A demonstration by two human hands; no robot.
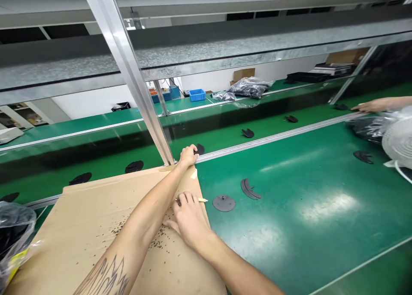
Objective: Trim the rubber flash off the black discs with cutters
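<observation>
My left hand [189, 156] reaches out to the green conveyor belt, its fingers closed on the edge of a flat black part [200, 149]. Below it, my right hand [190, 217] rests over the cardboard sheet [96, 209]. A thin pale-yellow stick-like tool [202, 200] pokes out from under its curled fingers; the rest of it is hidden. Many tiny dark pieces [157, 243] lie scattered on the cardboard around my forearms. Just right of the right hand, a dark oval plate [224, 203] and a pair of curved black strips [249, 189] lie on the green table.
Several black parts [247, 133] sit spaced along the belt [222, 140]. A metal post [128, 71] rises beside my left hand. At right are a co-worker's hand [370, 105], a white fan [399, 134] and a curved black part [363, 156]. A plastic bag [16, 226] stands at left.
</observation>
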